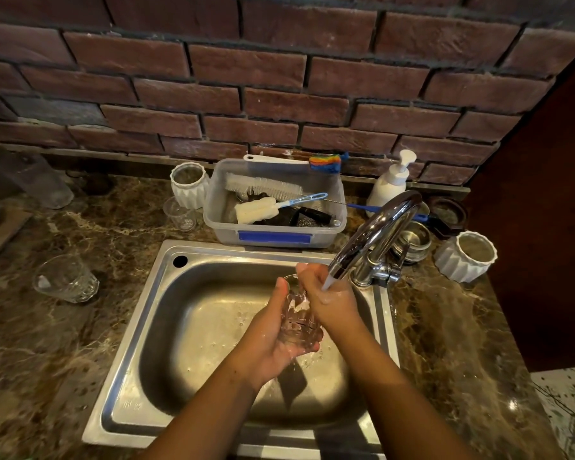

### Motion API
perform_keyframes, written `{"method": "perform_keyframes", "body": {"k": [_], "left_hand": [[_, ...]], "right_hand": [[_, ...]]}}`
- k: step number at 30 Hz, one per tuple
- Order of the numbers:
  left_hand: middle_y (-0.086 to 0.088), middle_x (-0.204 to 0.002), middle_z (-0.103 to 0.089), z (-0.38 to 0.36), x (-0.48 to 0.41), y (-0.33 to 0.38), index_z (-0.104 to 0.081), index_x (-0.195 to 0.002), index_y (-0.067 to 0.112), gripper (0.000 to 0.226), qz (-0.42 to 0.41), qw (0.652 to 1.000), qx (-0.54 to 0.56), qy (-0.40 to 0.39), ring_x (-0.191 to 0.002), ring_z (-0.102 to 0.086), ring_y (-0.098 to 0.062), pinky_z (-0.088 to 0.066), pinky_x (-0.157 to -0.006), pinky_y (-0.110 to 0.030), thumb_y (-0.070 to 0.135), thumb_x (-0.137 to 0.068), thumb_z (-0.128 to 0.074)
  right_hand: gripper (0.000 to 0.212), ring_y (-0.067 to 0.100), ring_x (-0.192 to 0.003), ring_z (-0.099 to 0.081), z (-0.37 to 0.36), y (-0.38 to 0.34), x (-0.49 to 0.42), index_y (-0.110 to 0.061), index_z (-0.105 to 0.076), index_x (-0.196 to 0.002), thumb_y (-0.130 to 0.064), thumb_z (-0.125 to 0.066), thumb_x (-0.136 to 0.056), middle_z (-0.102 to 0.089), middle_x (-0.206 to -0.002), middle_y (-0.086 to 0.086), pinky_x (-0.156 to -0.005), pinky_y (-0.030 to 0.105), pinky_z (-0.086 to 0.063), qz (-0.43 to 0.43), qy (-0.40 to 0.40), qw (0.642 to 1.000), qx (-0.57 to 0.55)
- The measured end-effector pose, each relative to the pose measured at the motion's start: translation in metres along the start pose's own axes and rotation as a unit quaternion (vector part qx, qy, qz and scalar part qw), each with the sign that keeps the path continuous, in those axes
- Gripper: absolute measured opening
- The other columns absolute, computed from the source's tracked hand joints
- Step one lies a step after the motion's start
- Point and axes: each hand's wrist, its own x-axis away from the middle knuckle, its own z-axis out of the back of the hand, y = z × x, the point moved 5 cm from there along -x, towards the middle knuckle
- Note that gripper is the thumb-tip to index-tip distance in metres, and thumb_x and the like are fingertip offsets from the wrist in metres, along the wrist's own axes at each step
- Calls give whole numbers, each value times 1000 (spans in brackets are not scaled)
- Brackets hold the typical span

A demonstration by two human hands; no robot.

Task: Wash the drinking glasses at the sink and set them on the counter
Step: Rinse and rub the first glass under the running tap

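Two hands meet over the sink: the left hand cups a drinking glass from beneath, tilted under the faucet; the right hand reaches fingers into its mouth.

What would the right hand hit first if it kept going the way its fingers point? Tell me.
The right hand points away and slightly left, into the glass. Beyond it, likely the sink's back wall, then the plastic tub; depth is unclear.
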Motion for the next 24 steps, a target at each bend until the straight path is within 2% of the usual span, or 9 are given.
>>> {"method": "perform_keyframes", "body": {"k": [2,4,9,11,14,16,20,22,24], "left_hand": [[-25,-105,-73,-2,1,0,-74,-115,6,66,8,999,35,-14,-81,-72,-33,-58,-74,-40,63,-86,-56],[-21,-112,-74,-2,-1,-1,-70,-121,6,67,14,997,77,-16,-84,-76,-31,-61,-68,-38,62,-87,-56],[-19,-109,-77,-1,3,0,-66,-122,14,57,-11,996,-86,-2,-98,-75,-38,-62,-79,-50,59,-100,-39],[-19,-113,-75,-9,6,-3,-65,-128,24,55,-19,992,-124,-16,-104,-72,-41,-60,-86,-53,63,-98,-40],[-20,-121,-72,-18,9,-3,-73,-119,36,49,-40,993,-106,-22,-113,-67,-43,-53,-99,-57,67,-94,-44],[-21,-123,-71,-19,7,0,-71,-123,25,53,-42,998,-47,-10,-113,-69,-38,-56,-95,-56,63,-95,-47],[-15,-124,-72,-15,2,7,-65,-132,17,61,-25,999,14,-17,-115,-70,-27,-60,-87,-38,61,-91,-53],[-14,-126,-71,-10,4,4,-67,-130,17,58,-6,1000,21,-18,-117,-69,-28,-60,-89,-39,59,-93,-52],[-17,-129,-70,-5,4,2,-64,-133,14,56,-2,999,44,-30,-119,-68,-30,-60,-88,-42,56,-98,-49]], "right_hand": [[22,3,-65,-65,-1,5,-3,-22,-64,-81,-39,-64,-95,-67,-64,-9,-61,22,-50,-20,-14,996,-90],[19,1,-63,-68,-5,11,1,-23,-61,-83,-36,-64,-96,-70,-65,-6,-60,23,-52,-30,-11,991,-127],[41,4,-51,-59,10,6,3,-22,-61,-68,-54,-59,-94,-60,-52,-7,-59,27,-44,115,6,989,91],[49,14,-61,-63,11,0,2,-20,-65,-74,-61,-49,-95,-62,-63,-4,-62,28,-45,133,8,977,166],[55,12,-69,-68,11,-10,5,-28,-66,-77,-76,-41,-82,-68,-73,-4,-61,25,-45,92,69,986,122],[31,15,-91,-69,3,-10,11,-43,-67,-94,-67,-48,-91,-69,-94,-4,-71,29,-51,80,36,991,100],[50,24,-139,-40,-23,-5,32,-47,-25,-148,-62,-31,-100,-35,-150,4,-107,46,-47,160,-44,935,312],[45,29,-137,-41,-24,-15,35,-40,-30,-144,-57,-30,-103,-41,-145,3,-107,47,-46,205,-5,916,346],[29,23,-115,-52,-23,-19,30,-39,-42,-127,-54,-35,-103,-52,-124,1,-90,36,-47,218,-19,911,350]]}}
